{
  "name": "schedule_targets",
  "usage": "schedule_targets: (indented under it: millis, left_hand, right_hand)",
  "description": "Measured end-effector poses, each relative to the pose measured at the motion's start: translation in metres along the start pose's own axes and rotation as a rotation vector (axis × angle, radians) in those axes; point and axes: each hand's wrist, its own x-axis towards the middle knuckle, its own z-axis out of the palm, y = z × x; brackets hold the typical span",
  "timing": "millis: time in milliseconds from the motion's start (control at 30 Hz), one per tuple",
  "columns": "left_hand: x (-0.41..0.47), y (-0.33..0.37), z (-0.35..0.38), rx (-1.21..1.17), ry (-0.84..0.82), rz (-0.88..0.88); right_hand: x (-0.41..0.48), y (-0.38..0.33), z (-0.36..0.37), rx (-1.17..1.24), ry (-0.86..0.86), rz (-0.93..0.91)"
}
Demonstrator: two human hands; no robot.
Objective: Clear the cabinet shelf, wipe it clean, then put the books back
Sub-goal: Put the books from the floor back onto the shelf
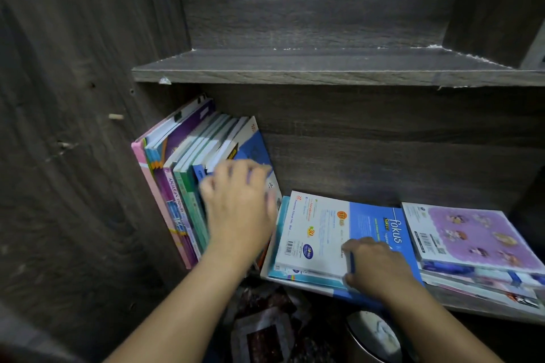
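Note:
Several books (pixel 188 162) stand leaning against the left wall of the dark wooden cabinet. My left hand (pixel 239 203) lies with spread fingers on the front book of that row, a blue and white one (pixel 253 150). To the right a flat stack lies on the shelf, topped by a white and blue "fokus" book (pixel 324 227). My right hand (pixel 374 268) grips the front edge of that book, fingers curled over it. A second flat pile with a purple cover (pixel 472 233) lies at the far right.
An upper shelf (pixel 324 75) spans the cabinet above the books and holds nothing visible. Below the book shelf's front edge lie a patterned cloth (pixel 265 333) and a round metal bowl (pixel 374 336) on the floor. The left cabinet wall (pixel 73 156) stands close by.

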Motion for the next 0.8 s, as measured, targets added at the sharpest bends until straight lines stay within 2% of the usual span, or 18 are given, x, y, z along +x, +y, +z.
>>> schedule_targets:
  millis: [100, 167, 233, 433, 567, 667, 800]
  left_hand:
    - [-0.024, 0.027, 0.028, -0.106, -0.328, 0.164]
    - [-0.04, 0.04, 0.052, -0.177, -0.592, 0.162]
    - [-0.049, 0.047, 0.071, -0.193, -0.752, 0.2]
    - [-0.06, 0.057, 0.098, -0.28, -0.865, 0.257]
    - [-0.064, 0.055, 0.108, -0.205, -0.896, 0.372]
    - [-0.064, 0.053, 0.113, -0.167, -0.835, 0.445]
    - [-0.065, 0.053, 0.116, -0.042, -0.843, 0.509]
  right_hand:
    - [0.001, 0.003, 0.003, -0.024, -0.012, -0.008]
    - [0.0, 0.006, 0.006, -0.021, -0.022, -0.014]
    - [-0.001, 0.012, 0.008, -0.011, -0.021, -0.028]
    - [-0.007, 0.039, 0.008, 0.03, -0.011, -0.024]
    - [-0.014, 0.051, 0.008, 0.032, 0.002, -0.002]
    - [-0.018, 0.054, 0.011, 0.017, 0.023, 0.021]
    - [-0.019, 0.055, 0.013, 0.01, 0.03, 0.061]
